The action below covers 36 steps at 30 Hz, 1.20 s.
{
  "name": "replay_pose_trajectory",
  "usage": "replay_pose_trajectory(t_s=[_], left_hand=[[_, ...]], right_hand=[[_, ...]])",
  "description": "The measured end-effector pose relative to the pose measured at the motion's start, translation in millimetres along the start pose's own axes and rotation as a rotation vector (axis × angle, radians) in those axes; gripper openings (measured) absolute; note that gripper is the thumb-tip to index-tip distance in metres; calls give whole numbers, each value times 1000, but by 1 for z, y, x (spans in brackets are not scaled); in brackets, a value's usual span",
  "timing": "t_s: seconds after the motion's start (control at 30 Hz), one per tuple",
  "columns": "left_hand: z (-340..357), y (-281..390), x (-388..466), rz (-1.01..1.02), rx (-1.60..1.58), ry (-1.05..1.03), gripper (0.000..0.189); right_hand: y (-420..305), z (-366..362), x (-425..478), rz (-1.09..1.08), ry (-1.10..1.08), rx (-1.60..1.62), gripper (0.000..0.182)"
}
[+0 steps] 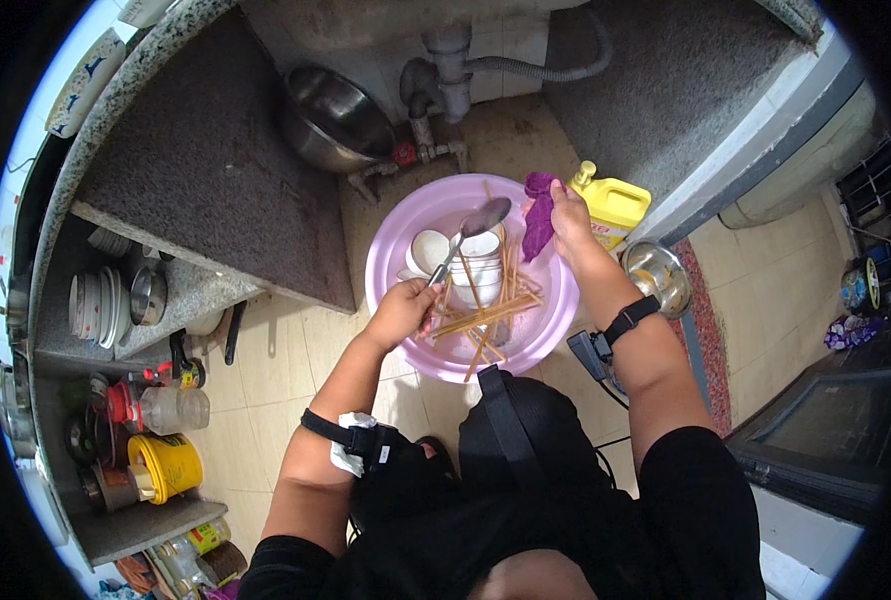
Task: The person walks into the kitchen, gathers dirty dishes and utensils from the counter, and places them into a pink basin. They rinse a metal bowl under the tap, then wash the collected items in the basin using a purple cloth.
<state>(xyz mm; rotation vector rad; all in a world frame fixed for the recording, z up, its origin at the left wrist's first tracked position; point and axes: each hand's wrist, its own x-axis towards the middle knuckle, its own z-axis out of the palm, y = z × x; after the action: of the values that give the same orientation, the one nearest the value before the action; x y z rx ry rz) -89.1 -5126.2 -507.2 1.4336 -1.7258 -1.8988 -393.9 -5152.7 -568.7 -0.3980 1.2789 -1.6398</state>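
Observation:
My left hand (404,313) grips the handle of a metal ladle or large spoon (485,217), its bowl raised over the far part of a pink plastic basin (382,255). In my right hand (567,214) is a purple cloth (539,225), held above the basin's right rim and apart from the spoon. Below the spoon, white bowls (477,274) are stacked inside the basin, with another white bowl (428,251) leaning at their left. Many loose wooden chopsticks (490,315) lie crisscross in front of and beside the bowls.
A yellow plastic jug (616,201) and a steel bowl (674,281) stand right of the basin. Behind it are a large steel basin (333,142) and drain pipes (449,67). Left are shelves with stacked plates (96,307) and a yellow bucket (179,469). A cable (612,394) hangs near my right arm.

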Motion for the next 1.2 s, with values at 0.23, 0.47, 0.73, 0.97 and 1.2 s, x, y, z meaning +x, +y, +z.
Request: replay_pose_trajectory(t_s=[0.23,0.47,0.73,0.97,1.2], left_hand=[[3,11,-3,-138,-483,-212,30],[10,20,-10,-161,-481,-328,25],[12,15,-22,-244,-225,-293,17],[1,-3,-16,-374,-232,-249,11],[1,-27,3,-372,-290,-132,11]], right_hand=[[4,39,-48,-551,-155,-517,38],[31,51,-71,-848,-618,-1307,37],[41,19,-30,-491,-263,-1368,28],[64,-38,-10,-325,-48,-1392,29],[102,-54,-47,-10,-585,-1879,27]])
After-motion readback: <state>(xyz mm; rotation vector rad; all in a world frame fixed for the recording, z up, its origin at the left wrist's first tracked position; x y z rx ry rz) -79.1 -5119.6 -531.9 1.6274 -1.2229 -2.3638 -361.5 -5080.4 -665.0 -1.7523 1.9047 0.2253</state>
